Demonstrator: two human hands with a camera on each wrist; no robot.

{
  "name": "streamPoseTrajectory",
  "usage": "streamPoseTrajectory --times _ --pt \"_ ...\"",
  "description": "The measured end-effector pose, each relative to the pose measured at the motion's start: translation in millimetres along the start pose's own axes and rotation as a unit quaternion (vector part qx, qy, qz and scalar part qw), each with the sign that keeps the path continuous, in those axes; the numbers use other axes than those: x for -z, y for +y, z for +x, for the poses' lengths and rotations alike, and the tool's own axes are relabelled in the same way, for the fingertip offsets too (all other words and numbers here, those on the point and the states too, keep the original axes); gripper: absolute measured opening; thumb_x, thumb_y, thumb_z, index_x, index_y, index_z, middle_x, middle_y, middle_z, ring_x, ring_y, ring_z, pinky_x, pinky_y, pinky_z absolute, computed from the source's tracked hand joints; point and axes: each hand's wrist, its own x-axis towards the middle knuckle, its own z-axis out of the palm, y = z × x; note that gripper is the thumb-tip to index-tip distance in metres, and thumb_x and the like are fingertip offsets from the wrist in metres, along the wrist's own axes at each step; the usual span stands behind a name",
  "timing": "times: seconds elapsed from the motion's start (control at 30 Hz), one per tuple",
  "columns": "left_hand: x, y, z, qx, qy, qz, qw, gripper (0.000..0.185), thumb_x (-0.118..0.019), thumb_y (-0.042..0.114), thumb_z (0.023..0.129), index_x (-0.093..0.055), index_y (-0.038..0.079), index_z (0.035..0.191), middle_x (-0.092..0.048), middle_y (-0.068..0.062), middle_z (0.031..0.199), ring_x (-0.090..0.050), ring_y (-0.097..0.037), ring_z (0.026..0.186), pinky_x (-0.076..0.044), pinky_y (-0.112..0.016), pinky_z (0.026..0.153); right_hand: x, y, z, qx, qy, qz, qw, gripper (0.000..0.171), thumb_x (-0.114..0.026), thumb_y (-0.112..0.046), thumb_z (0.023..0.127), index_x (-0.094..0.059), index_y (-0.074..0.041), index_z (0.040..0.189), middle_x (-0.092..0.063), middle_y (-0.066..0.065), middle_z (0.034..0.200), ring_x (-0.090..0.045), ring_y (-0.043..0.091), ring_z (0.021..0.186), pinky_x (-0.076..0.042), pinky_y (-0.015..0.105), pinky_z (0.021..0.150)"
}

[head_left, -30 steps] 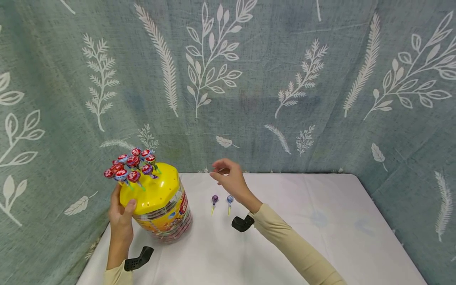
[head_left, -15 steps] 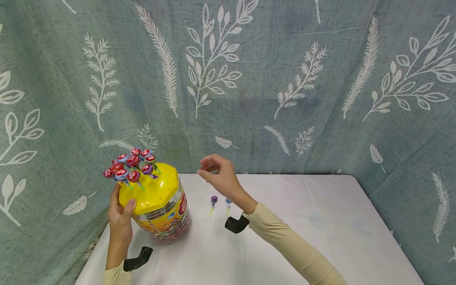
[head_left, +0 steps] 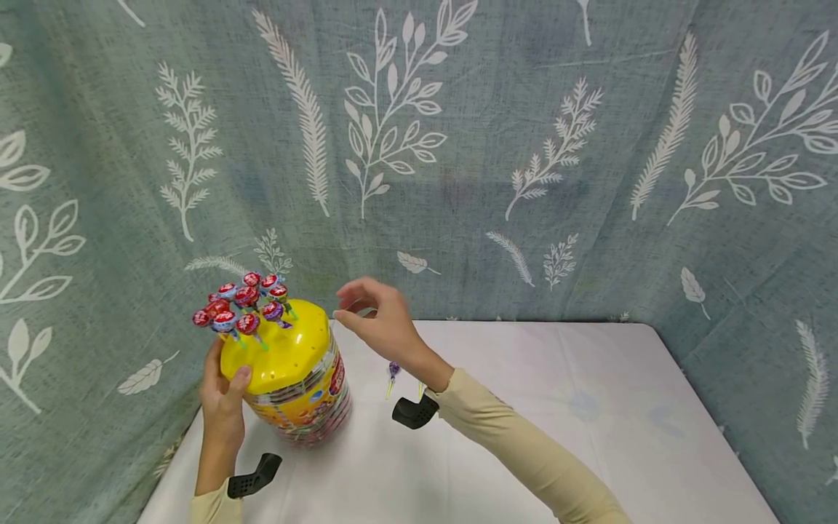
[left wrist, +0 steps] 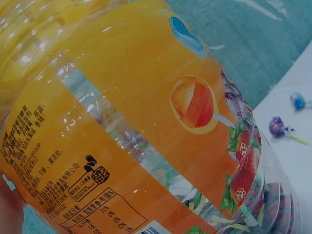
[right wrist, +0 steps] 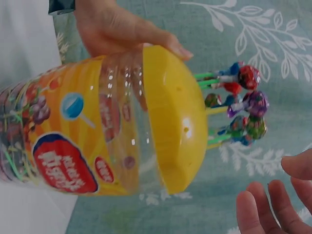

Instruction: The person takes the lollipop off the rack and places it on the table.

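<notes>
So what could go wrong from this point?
The left hand alone grips the tilted yellow-lidded clear plastic lollipop jar; if that grip slips, it may tip over. The right hand, empty and close to the wrapped lollipops standing in the lid, might knock some loose. Its sleeve passes over the purple lollipop on the white table and could sweep it aside.

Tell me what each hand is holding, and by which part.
Left hand grips the lollipop jar by the edge of its yellow lid. Right hand holds nothing.
</notes>
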Motion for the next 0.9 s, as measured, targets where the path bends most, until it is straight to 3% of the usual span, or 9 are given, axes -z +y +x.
streamPoseTrajectory --times 0.47,0.9 --pt "0.8 0.5 -0.7 0.000 -0.005 -0.004 1.0000 0.066 -0.056 0.017 0.087 -0.029 0.024 0.147 -0.034 -0.003 0.145 -0.037 -0.020 0.124 -0.038 -0.015 0.095 -30.9 -8.5 9.3 0.014 -0.029 -0.008 0.999 0.022 -0.066 -0.006 0.087 -0.061 -0.005 0.109 -0.065 0.009 0.102 -0.062 0.008 0.084 -0.052 0.020 0.070" --pt "4.3 -1.0 -2.7 -0.012 -0.014 -0.008 0.9998 0.066 -0.055 0.015 0.087 -0.029 0.024 0.147 -0.032 -0.003 0.146 -0.037 -0.021 0.123 -0.038 -0.016 0.095 -61.3 -9.1 14.7 0.068 -0.092 -0.073 0.991 0.038 -0.066 -0.005 0.086 -0.048 -0.011 0.120 -0.060 0.006 0.102 -0.058 0.003 0.083 -0.050 0.015 0.072"
